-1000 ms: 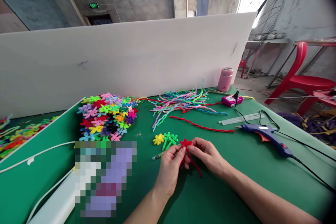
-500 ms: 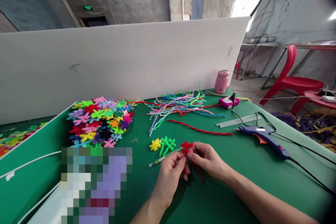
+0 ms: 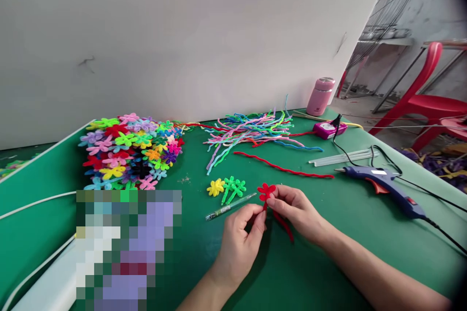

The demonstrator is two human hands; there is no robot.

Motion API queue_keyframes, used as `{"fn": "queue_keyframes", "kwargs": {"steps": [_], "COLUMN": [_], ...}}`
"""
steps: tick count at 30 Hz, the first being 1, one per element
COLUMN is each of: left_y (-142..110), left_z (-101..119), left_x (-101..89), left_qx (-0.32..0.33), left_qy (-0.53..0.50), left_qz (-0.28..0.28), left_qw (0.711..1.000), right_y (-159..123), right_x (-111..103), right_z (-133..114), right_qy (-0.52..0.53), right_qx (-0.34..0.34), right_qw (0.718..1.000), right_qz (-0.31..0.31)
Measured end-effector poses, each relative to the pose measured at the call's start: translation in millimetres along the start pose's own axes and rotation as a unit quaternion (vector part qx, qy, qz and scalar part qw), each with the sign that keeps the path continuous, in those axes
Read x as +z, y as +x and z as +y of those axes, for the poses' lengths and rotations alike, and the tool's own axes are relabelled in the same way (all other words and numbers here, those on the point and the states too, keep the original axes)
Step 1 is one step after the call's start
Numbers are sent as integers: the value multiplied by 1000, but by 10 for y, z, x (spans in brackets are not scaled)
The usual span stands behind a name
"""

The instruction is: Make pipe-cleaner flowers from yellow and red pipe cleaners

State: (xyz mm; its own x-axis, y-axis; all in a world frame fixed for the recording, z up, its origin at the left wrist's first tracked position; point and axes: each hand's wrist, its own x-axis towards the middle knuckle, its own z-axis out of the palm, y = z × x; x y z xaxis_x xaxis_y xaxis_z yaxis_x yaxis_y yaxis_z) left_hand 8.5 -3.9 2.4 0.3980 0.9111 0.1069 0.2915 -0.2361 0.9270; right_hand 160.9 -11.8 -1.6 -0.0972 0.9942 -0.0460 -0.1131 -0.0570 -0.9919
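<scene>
Both of my hands pinch a red pipe-cleaner flower (image 3: 266, 190) low over the green table (image 3: 328, 252). My right hand (image 3: 297, 214) grips just under the petals, fingers closed. My left hand (image 3: 242, 238) pinches the red stem lower down, and the stem's tail curls out below my right hand. Just left of the flower lie a pen (image 3: 229, 206), two green flowers (image 3: 233, 188) and a yellow flower (image 3: 215, 187).
A heap of coloured pipe-cleaner flowers (image 3: 127, 153) sits at the left, loose pipe cleaners (image 3: 251, 133) at the back, one long red pipe cleaner (image 3: 284, 169) nearer. A blue glue gun (image 3: 383, 184) with cord, glue sticks (image 3: 343, 158), a pink bottle (image 3: 320, 96) and a white board (image 3: 182, 48) stand around.
The camera has tilted down and the view shifted. My hands keep hold of the red flower, with the left hand now slightly lower on the stem.
</scene>
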Motion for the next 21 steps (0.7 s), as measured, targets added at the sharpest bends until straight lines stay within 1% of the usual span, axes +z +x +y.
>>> {"fn": "queue_keyframes", "kwargs": {"steps": [3, 6, 9, 12, 13, 15, 18, 20, 21], "left_y": [5, 29, 67, 111, 125, 147, 154, 142, 133], "left_z": [10, 15, 30, 55, 60, 61, 33, 5, -8], "left_x": [-2, 9, 24, 29, 27, 20, 3, -9, -13], "left_qx": [-18, -28, -31, -55, -69, -97, -128, -144, -150], "left_qy": [-7, -11, 10, 9, -13, -91, -223, -272, -279], "left_qz": [-8, 12, 25, 7, -9, -43, -87, -105, -109], "left_qw": [1000, 999, 999, 998, 997, 990, 963, 946, 942], "right_y": [35, 112, 184, 196, 187, 157, 121, 116, 118], "right_x": [33, 88, 107, 63, 40, -7, -52, -59, -58], "right_z": [-20, -45, -25, 37, 55, 75, 68, 57, 54], "right_qy": [32, 46, 53, 56, 56, 53, 43, 46, 52], "right_qx": [6, 12, 12, 7, 1, -16, -39, -43, -40], "right_qw": [999, 999, 998, 998, 998, 998, 998, 998, 998], "right_qz": [4, 11, 11, 24, 30, 36, 26, 19, 14]}}
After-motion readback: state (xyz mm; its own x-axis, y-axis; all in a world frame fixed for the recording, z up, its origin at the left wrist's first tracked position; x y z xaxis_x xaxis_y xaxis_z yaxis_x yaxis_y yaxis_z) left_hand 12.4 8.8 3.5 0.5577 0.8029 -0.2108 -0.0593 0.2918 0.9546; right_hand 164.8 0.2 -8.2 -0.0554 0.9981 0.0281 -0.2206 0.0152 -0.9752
